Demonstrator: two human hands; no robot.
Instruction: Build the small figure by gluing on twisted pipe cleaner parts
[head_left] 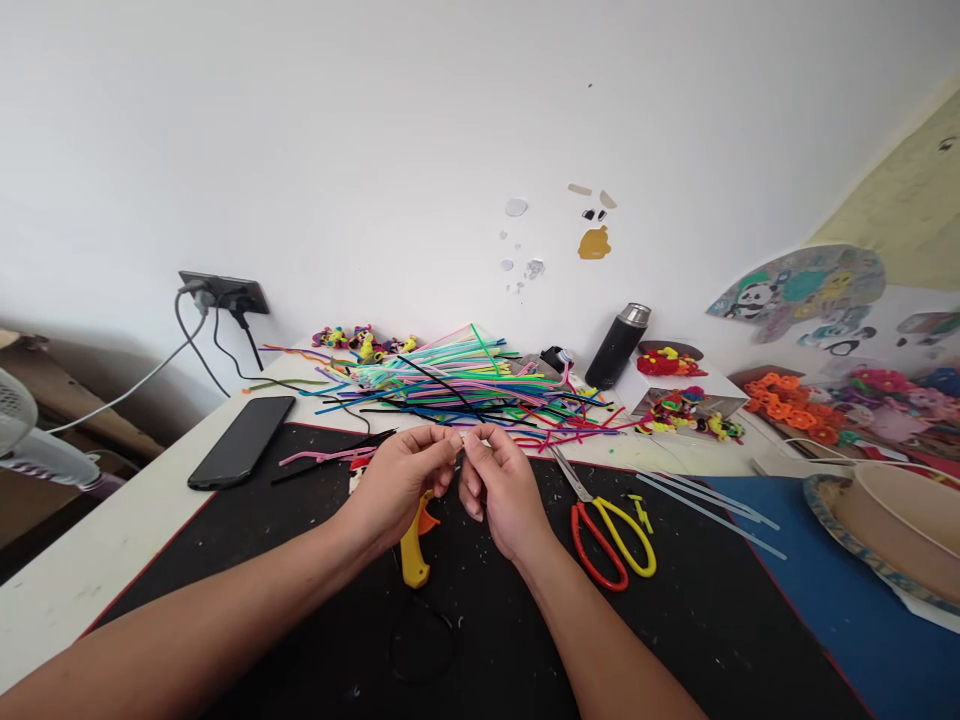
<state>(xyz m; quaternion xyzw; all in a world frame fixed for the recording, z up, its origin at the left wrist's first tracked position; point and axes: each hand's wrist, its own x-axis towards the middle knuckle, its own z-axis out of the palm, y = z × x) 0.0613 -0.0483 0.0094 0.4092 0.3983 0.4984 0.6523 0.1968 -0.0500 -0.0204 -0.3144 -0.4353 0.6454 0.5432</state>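
Observation:
My left hand (409, 478) and my right hand (499, 485) meet at the fingertips above the black mat (495, 640). Each is closed in a pinch, thumb against index finger. A tiny pale bit shows between the fingertips, too small to name. Under my left hand lies a yellow glue gun (412, 555) with an orange trigger, its front part hidden by the hand. Scissors (611, 530) with one red and one yellow handle rest to the right of my right hand, blades pointing up and left. Small yellow pieces (641, 512) lie beside them.
Behind the hands spreads a pile of coloured pipe cleaners (450, 375). A phone (241, 440) lies at the left, a black flask (619, 345) stands at the back. Glue sticks (712, 505), a round container (900, 520) and orange pieces (795, 405) are at the right.

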